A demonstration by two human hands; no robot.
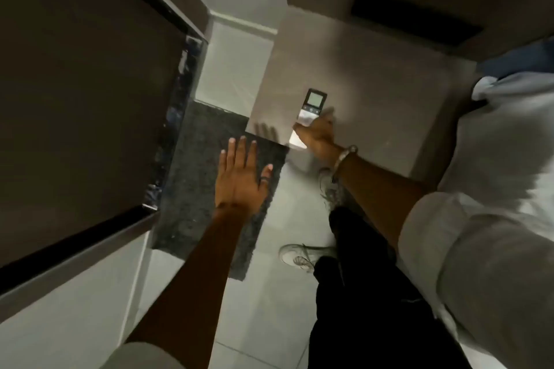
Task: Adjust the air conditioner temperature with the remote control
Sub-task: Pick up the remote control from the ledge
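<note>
The remote control (311,108) is a slim white unit with a dark top and a lit grey display. It lies on a glossy beige tabletop (374,93), near its front left corner. My right hand (317,136) wraps around the remote's lower end, with fingers along its left side and the thumb on its right. A metal bracelet circles that wrist. My left hand (239,174) hovers flat with its fingers spread over the dark rug, left of the table corner, holding nothing. It wears a dark ring. The air conditioner is out of view.
A dark speckled rug (195,174) covers the white tiled floor (263,308). A large dark panel (75,99) with a black frame fills the left. Pale bedding (509,144) lies on the right. My legs and white shoes (299,255) stand on the tiles.
</note>
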